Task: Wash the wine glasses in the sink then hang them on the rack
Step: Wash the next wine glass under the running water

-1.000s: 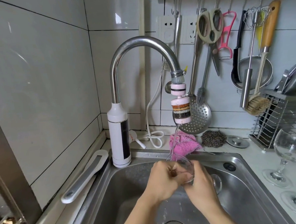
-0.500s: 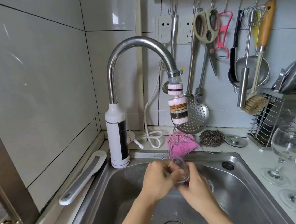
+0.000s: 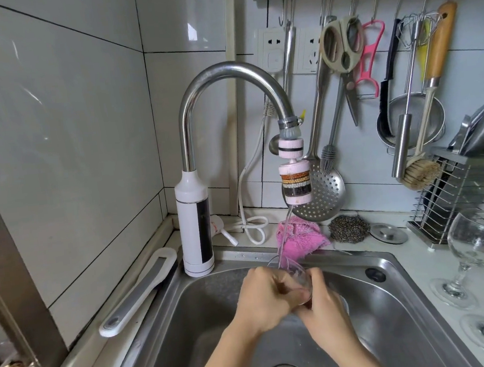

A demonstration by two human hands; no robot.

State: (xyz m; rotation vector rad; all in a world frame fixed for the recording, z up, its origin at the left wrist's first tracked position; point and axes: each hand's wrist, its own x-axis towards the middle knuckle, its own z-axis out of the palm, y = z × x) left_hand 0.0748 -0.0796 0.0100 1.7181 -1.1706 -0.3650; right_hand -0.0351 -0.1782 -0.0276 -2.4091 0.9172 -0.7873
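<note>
As water (image 3: 284, 240) streams in, wine glass (image 3: 298, 271) held over sink (image 3: 394, 304)

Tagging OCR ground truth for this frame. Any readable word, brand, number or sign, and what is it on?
No text in the head view can be read.
Small dark print on the lower edge of the white wall socket: too small to read.
Paper tag on the white power cord: blurred, unreadable.
Black panel on the white faucet heater body: no characters show.
</note>
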